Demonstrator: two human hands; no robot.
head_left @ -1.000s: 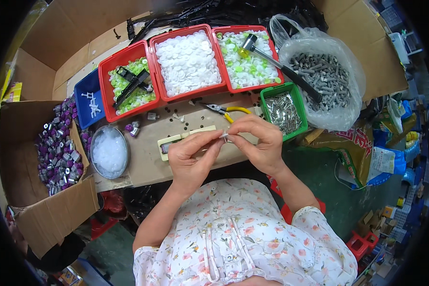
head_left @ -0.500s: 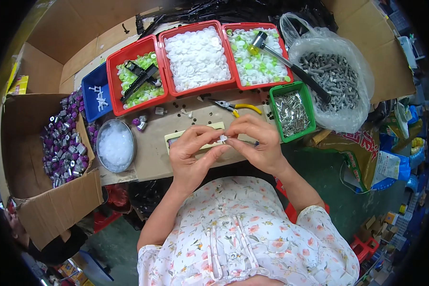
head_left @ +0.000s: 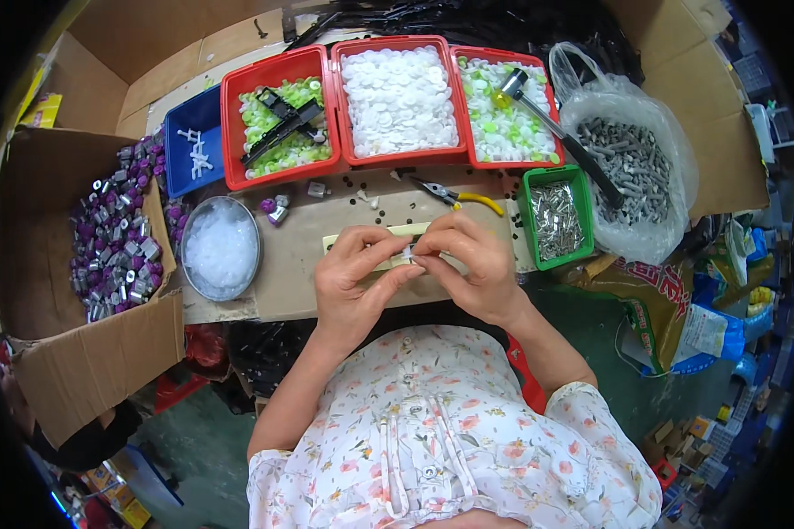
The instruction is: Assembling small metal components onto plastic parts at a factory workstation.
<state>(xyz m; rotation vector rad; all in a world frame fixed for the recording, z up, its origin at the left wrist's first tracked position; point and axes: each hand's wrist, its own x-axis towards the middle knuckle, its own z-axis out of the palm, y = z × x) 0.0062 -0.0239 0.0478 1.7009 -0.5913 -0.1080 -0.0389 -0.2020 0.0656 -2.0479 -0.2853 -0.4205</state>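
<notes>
Close together in front of my chest, my left hand and my right hand pinch a small white plastic piece between thumbs and fingertips. Fingers hide most of it, so its full shape cannot be made out. Just behind the hands lies a cream-coloured rectangular holder, partly covered by them. Beyond it, yellow-handled pliers rest on the cardboard-topped table, among scattered small dark bits.
Red bins of white and green caps line the back. A hammer lies over the right bin and a bag of grey plugs. A green bin holds metal pins. Leftward stand a round dish, a blue bin and a cardboard box.
The view has shifted, so the bins appear farther right. My fingertips still meet on the white piece, with the fingers slightly repositioned and the hands covering more of the cream holder's front.
</notes>
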